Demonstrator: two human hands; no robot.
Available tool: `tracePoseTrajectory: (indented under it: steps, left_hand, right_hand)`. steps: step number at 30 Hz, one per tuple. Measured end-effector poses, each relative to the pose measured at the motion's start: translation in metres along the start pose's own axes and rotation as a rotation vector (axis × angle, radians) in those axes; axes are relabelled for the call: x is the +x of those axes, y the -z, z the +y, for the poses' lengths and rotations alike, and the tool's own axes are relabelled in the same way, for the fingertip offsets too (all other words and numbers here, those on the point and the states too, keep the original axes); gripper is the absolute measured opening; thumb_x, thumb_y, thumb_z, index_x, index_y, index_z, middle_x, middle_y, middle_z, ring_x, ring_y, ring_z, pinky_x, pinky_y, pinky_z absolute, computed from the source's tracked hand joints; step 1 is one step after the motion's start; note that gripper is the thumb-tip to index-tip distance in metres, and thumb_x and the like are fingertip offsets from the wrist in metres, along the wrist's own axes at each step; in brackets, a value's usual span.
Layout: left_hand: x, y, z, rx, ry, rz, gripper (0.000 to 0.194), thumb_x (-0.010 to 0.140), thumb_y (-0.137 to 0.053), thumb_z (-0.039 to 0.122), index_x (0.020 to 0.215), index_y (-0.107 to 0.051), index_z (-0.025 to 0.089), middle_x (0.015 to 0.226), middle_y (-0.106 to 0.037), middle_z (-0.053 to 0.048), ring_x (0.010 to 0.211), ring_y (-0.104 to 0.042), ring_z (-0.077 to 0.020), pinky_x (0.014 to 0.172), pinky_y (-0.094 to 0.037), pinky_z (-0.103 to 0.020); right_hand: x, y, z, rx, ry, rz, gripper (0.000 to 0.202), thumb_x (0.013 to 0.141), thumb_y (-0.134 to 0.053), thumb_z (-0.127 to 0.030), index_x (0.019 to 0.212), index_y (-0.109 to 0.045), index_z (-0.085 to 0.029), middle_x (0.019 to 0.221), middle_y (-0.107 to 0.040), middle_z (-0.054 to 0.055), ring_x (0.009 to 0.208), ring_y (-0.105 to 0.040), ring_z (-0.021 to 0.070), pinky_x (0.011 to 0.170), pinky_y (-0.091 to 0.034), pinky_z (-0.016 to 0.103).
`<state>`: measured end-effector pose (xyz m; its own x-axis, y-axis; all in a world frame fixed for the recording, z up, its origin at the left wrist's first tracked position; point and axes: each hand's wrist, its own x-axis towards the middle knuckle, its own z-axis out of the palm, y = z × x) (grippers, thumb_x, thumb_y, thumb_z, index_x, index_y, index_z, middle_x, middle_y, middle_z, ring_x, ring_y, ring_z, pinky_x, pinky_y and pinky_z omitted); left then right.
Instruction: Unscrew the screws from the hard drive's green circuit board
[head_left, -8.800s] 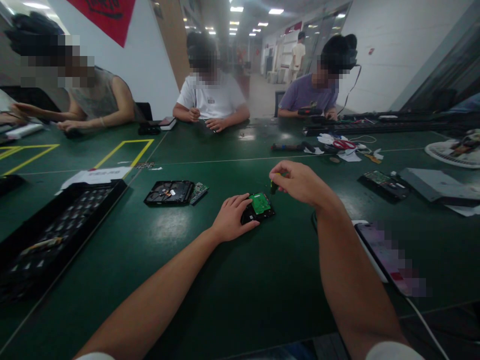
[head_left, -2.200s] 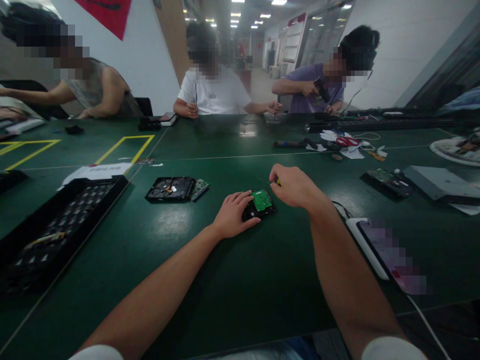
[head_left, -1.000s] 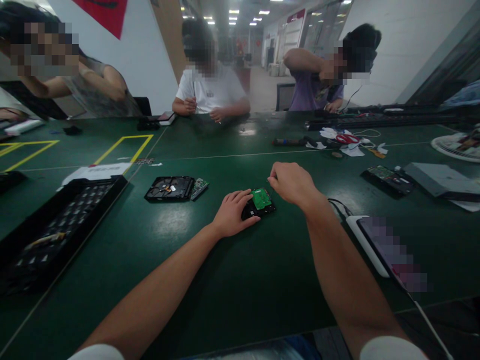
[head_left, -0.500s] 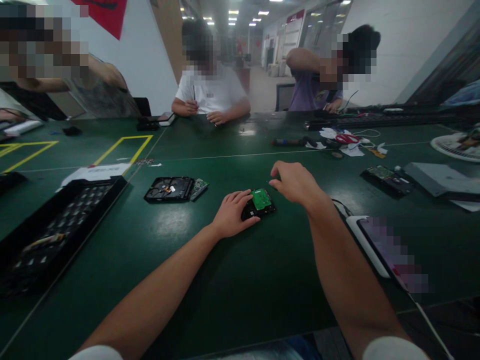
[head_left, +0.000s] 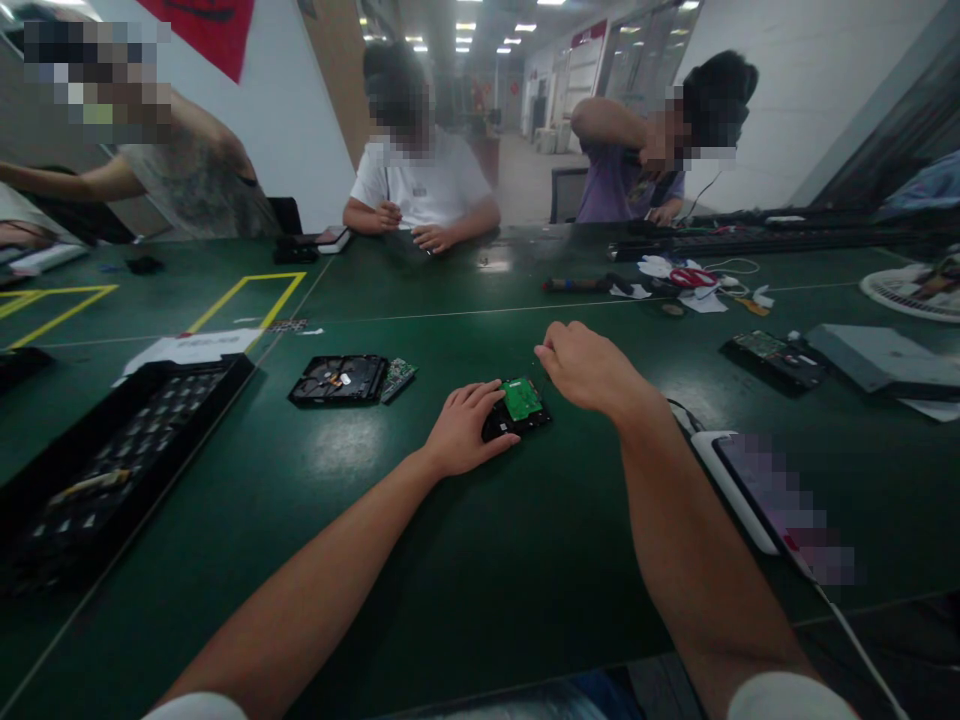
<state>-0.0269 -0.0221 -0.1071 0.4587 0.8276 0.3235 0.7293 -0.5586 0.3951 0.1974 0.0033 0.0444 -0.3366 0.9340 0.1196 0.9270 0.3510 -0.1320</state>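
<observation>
The right hand (head_left: 589, 365) has just curled its fingers closer together; whether it grips anything, I cannot tell. The left hand (head_left: 466, 430) has not shifted, its thumb and fingers holding the hard drive (head_left: 523, 400) at mid-frame, so the drive seems steadied for work. The green table (head_left: 525, 560) carries a black tray (head_left: 187, 440) at left; across the top, people (head_left: 421, 190) sit under ceiling lights (head_left: 525, 27).

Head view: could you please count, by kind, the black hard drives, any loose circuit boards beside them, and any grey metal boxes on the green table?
Black hard drives: 3
Loose circuit boards: 1
Grey metal boxes: 1
Total: 5
</observation>
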Motion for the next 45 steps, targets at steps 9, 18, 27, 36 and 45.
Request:
tracePoseTrajectory:
  steps: [9,18,27,36,45]
  left_hand:
    - [0.001,0.001,0.001,0.014,-0.001,-0.007,0.076,0.092,-0.067,0.069,0.152,-0.052,0.025,0.162,-0.049,-0.011,0.148,-0.045,-0.0370,0.123,-0.034,-0.059]
    - [0.000,-0.002,-0.002,0.026,-0.006,-0.001,0.077,0.091,-0.067,0.069,0.151,-0.051,0.023,0.162,-0.049,-0.011,0.147,-0.045,-0.0366,0.123,-0.035,-0.058]
    - [0.001,-0.001,0.000,0.022,-0.005,0.001,0.076,0.092,-0.067,0.067,0.152,-0.052,0.023,0.163,-0.048,-0.012,0.148,-0.045,-0.0370,0.122,-0.035,-0.059]
    - [0.000,-0.001,0.000,0.021,-0.005,-0.002,0.077,0.091,-0.066,0.069,0.151,-0.052,0.023,0.162,-0.049,-0.011,0.147,-0.045,-0.0369,0.122,-0.035,-0.059]
    - [0.001,-0.003,-0.001,0.021,-0.005,-0.001,0.078,0.091,-0.067,0.070,0.152,-0.052,0.023,0.163,-0.048,-0.011,0.148,-0.045,-0.0367,0.122,-0.035,-0.059]
  right_hand:
    - [0.001,0.008,-0.002,0.038,0.060,0.023,0.026,0.097,-0.069,-0.031,0.118,-0.065,-0.016,0.119,-0.075,0.015,0.109,-0.071,0.0304,0.093,-0.052,0.039]
    - [0.000,0.008,0.008,0.060,0.071,0.056,0.022,0.092,-0.076,-0.026,0.111,-0.068,-0.018,0.112,-0.078,0.012,0.104,-0.073,0.0314,0.088,-0.052,0.040]
    - [0.002,0.004,0.012,0.071,0.116,0.031,0.021,0.091,-0.073,-0.020,0.111,-0.067,-0.021,0.112,-0.078,0.010,0.107,-0.073,0.0296,0.088,-0.051,0.037]
    - [0.001,0.003,0.007,0.086,0.110,0.012,0.020,0.106,-0.048,-0.028,0.107,-0.065,-0.017,0.113,-0.076,0.016,0.104,-0.071,0.0310,0.086,-0.049,0.039]
    - [0.002,0.005,0.007,0.207,-0.011,0.110,0.026,0.095,-0.070,-0.026,0.116,-0.058,-0.016,0.108,-0.074,0.016,0.098,-0.069,0.0304,0.085,-0.050,0.040]
